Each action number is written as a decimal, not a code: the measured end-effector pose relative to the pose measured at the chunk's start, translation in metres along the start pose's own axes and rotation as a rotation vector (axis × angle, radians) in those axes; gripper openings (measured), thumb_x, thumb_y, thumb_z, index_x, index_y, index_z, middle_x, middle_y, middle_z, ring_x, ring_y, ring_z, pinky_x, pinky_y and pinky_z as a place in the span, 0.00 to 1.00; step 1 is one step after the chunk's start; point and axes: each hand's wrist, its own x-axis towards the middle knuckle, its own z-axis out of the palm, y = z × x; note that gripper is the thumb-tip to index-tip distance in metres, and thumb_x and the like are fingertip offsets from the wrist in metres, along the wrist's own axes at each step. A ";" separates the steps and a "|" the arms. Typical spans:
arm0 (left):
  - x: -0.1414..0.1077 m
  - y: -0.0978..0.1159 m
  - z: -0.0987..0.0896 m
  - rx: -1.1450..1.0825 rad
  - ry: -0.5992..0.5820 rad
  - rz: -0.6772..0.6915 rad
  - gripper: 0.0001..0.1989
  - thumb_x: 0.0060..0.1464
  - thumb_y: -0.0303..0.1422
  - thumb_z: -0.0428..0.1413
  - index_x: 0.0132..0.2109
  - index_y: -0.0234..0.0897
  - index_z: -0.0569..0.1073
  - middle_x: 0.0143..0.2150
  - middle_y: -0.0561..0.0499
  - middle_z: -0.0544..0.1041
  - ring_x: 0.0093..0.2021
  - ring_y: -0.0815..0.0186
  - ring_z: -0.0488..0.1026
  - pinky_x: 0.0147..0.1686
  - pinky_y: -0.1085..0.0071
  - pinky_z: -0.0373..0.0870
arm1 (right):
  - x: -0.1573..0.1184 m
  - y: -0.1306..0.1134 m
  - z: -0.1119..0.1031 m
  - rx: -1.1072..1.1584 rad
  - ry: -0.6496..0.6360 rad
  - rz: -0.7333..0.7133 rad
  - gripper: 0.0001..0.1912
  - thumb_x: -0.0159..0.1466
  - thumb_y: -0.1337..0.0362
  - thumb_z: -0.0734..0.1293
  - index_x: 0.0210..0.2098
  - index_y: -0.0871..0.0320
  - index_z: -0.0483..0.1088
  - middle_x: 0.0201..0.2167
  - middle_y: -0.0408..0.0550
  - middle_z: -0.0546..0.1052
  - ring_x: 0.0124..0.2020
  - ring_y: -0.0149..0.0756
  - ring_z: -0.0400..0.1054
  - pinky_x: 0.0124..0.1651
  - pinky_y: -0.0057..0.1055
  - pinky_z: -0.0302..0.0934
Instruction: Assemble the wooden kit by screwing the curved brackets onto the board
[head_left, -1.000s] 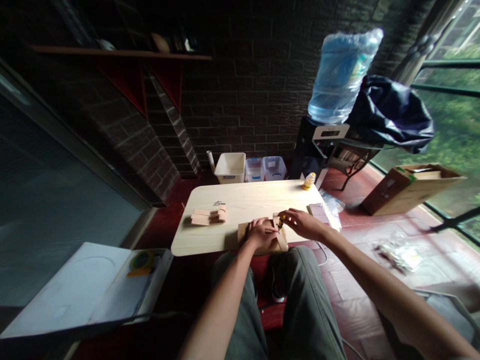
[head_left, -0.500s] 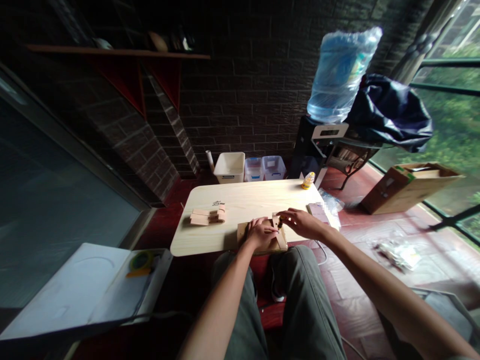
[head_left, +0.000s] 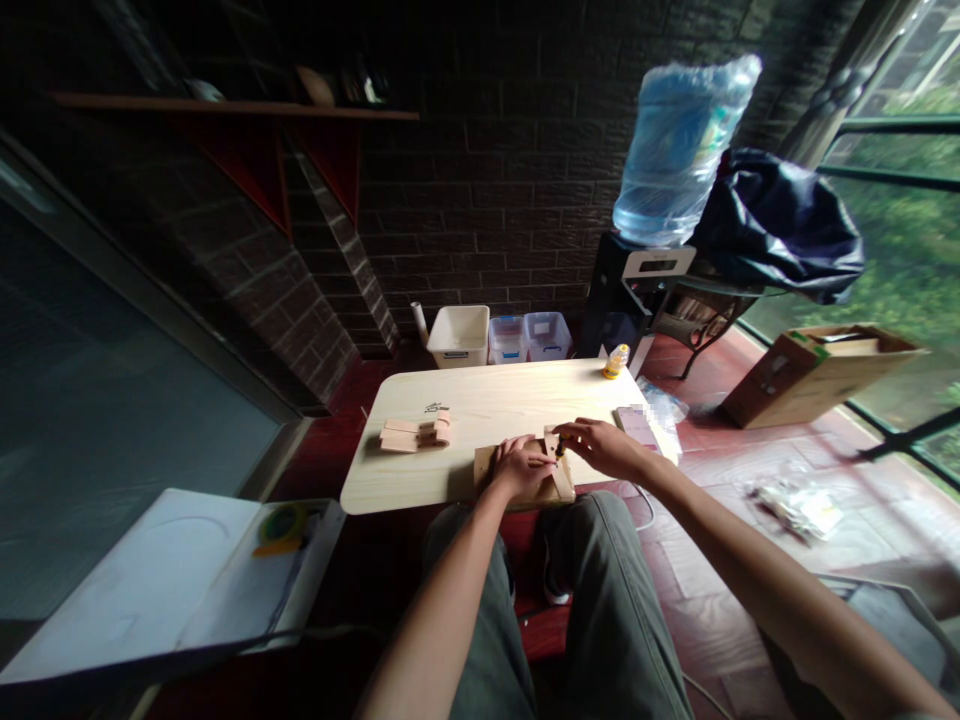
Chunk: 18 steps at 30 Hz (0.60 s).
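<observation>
A wooden assembly (head_left: pixel 486 476) lies at the near edge of the pale table (head_left: pixel 420 390). My left hand (head_left: pixel 517 466) rests on it, its fingers reaching toward the crosswise piece at the right; whether they pinch anything is too small to tell. My right hand (head_left: pixel 592 442) is closed round a small black and yellow screwdriver (head_left: pixel 561 447), whose tip points down at the crosswise piece beside my left fingertips. Several loose wooden pieces (head_left: pixel 415 434) lie at the table's left, with small dark items (head_left: pixel 433 407) just behind them.
A yellow-capped bottle (head_left: pixel 616 362) stands at the table's back right corner, and a phone-like flat object (head_left: pixel 636 425) lies at the right edge. Plastic bins (head_left: pixel 459 336) sit behind the table. A water dispenser (head_left: pixel 637 290) and a cardboard box (head_left: pixel 810 380) are to the right.
</observation>
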 end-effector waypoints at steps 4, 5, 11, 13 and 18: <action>-0.001 0.000 0.000 -0.002 -0.001 0.003 0.11 0.54 0.47 0.61 0.45 0.61 0.82 0.65 0.58 0.69 0.68 0.54 0.59 0.70 0.54 0.51 | -0.002 -0.001 -0.003 0.011 -0.010 -0.004 0.18 0.73 0.64 0.59 0.58 0.55 0.72 0.48 0.55 0.79 0.45 0.40 0.75 0.47 0.34 0.66; -0.001 0.000 -0.001 -0.003 -0.002 0.000 0.11 0.54 0.47 0.61 0.45 0.61 0.82 0.65 0.58 0.69 0.68 0.54 0.59 0.70 0.53 0.51 | -0.002 -0.001 -0.004 0.006 -0.015 -0.001 0.17 0.73 0.64 0.59 0.57 0.55 0.72 0.47 0.54 0.79 0.44 0.40 0.75 0.46 0.33 0.66; 0.000 0.003 -0.002 -0.005 -0.011 -0.013 0.11 0.53 0.47 0.61 0.44 0.61 0.82 0.65 0.58 0.70 0.68 0.53 0.60 0.70 0.53 0.50 | 0.000 -0.001 -0.003 -0.049 -0.023 0.051 0.14 0.72 0.58 0.62 0.49 0.55 0.76 0.42 0.52 0.80 0.40 0.39 0.75 0.43 0.32 0.65; 0.000 0.002 -0.002 -0.003 -0.005 -0.012 0.12 0.53 0.48 0.62 0.45 0.61 0.82 0.65 0.58 0.69 0.68 0.54 0.60 0.70 0.53 0.51 | -0.001 0.000 0.000 -0.038 -0.004 0.030 0.16 0.73 0.59 0.61 0.54 0.55 0.74 0.47 0.54 0.79 0.44 0.40 0.75 0.46 0.33 0.65; 0.000 0.001 -0.001 0.008 -0.001 -0.007 0.11 0.53 0.48 0.61 0.45 0.61 0.82 0.65 0.58 0.69 0.68 0.54 0.60 0.70 0.53 0.51 | -0.003 0.001 0.001 0.000 -0.018 -0.012 0.19 0.73 0.64 0.58 0.61 0.53 0.69 0.49 0.54 0.78 0.45 0.40 0.75 0.46 0.33 0.66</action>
